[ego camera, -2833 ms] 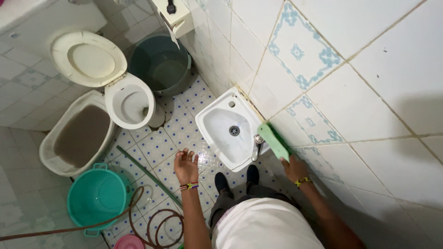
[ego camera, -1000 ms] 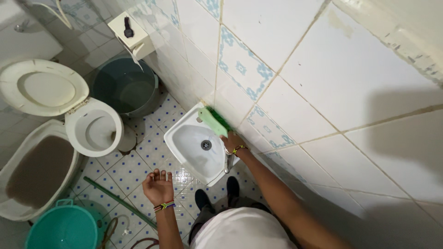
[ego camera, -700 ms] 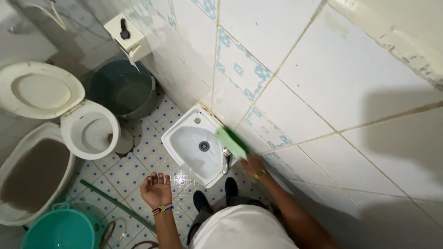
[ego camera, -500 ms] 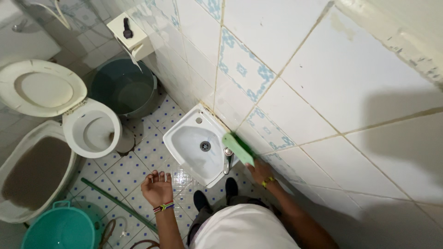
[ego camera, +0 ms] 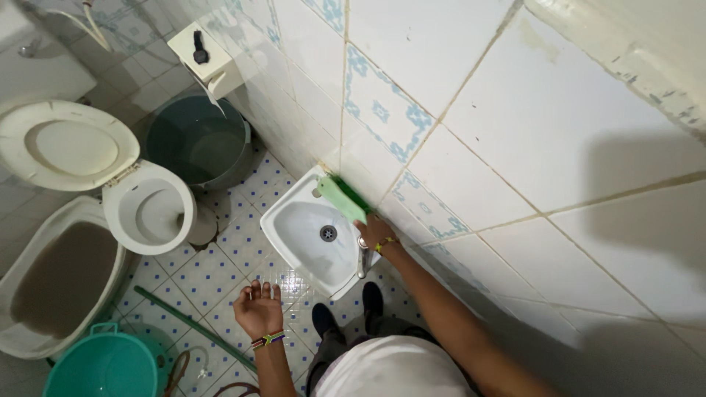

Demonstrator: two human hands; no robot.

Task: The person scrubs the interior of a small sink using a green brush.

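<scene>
my right hand (ego camera: pixel 373 231) wrapped round the green scrub brush (ego camera: pixel 341 198) handle | bristles on wall tile (ego camera: pixel 382 158) above sink (ego camera: pixel 309 234) | probably light, stiff plastic, slippery wet, grip low | left hand (ego camera: pixel 257 309) open, empty

Sink basin (ego camera: pixel 305 231) lies open; tap (ego camera: pixel 362 257) (front rim) and tiled wall (ego camera: pixel 441 110) crowd its right.

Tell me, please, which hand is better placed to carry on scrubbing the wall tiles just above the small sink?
Probably the right hand: it grips the green brush, whose bristles are against the wall tiles at the sink's back edge. The left hand hangs open and empty over the floor.
</scene>
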